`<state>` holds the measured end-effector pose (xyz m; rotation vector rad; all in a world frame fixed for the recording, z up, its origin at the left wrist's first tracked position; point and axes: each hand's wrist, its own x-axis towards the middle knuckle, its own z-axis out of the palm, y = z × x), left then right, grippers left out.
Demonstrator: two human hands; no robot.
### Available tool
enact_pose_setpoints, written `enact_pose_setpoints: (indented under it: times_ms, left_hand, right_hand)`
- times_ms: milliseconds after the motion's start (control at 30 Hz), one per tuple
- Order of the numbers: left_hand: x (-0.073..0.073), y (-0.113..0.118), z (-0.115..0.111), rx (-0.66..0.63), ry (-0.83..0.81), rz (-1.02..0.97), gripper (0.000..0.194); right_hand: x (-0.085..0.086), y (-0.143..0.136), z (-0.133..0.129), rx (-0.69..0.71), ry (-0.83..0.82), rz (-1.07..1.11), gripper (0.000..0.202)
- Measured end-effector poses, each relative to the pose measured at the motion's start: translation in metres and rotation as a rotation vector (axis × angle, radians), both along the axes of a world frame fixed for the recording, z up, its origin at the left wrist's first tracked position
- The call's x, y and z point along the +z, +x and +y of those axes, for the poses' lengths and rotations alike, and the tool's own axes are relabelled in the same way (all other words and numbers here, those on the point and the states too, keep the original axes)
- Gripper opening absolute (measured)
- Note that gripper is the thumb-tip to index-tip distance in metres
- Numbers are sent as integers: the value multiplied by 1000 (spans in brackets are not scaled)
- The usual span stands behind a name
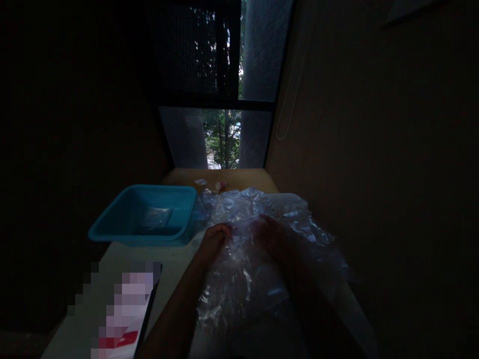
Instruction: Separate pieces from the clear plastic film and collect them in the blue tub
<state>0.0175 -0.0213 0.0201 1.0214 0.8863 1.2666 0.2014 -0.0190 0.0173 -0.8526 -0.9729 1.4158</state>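
A large clear plastic bag (243,274), crinkled and shiny, spreads in front of me and hangs down over the near part of the table. Its upper edge is pinched by my left hand (215,242), thumb and fingers closed. My right hand (271,237) is dark and a little blurred; its fingers are closed on the same edge, a short span to the right. More crumpled clear plastic (239,202) lies just beyond both hands. Whether it is one piece with the bag I cannot tell.
A blue plastic basin (142,239) stands at left with a clear packet (156,217) inside. A flat screen-like device (130,309), partly pixelated, lies at front left. Near the window (220,134) a small paper cup (220,185) lies on its side. Walls flank the table.
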Motion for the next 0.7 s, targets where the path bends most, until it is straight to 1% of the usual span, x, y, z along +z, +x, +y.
enact_pose_setpoints:
  times_ms: [33, 100, 133, 167, 267, 333, 400, 467, 567, 633, 700]
  left_hand:
    - [3, -1, -1, -21, -7, -37, 12]
    - [9, -3, -3, -82, -50, -150, 26]
    - [12, -3, -4, -131, -89, -209, 34]
    - [14, -4, -5, -178, -140, -254, 37]
    - [15, -3, -6, -290, -306, -276, 32]
    - [13, 0, -7, -333, -332, -191, 26]
    - [11, 2, -8, -340, -284, -59, 19]
    - [10, 4, -9, -304, -245, 49, 16]
    - [11, 6, -10, -230, -227, 74, 17]
    - [11, 6, -9, -230, -229, 69, 20]
    - [11, 5, -10, -267, -230, 70, 25]
  right_hand:
    - [1, 0, 0, -8, -3, -5, 35]
    - [2, 1, 0, -3, -6, -8, 36]
    - [3, 2, 0, 10, -8, -13, 37]
    - [3, 2, 0, 36, -11, -23, 38]
    - [2, 4, -2, 103, -35, -64, 45]
    - [4, 3, -3, 118, -44, -86, 48]
    - [6, 2, -5, 106, -51, -97, 46]
    - [10, 1, -6, 88, -49, -94, 42]
    - [14, 0, -7, 75, -44, -109, 40]
    - [15, 0, -7, 67, -54, -149, 41]
    - [13, 0, -7, 53, -65, -183, 42]
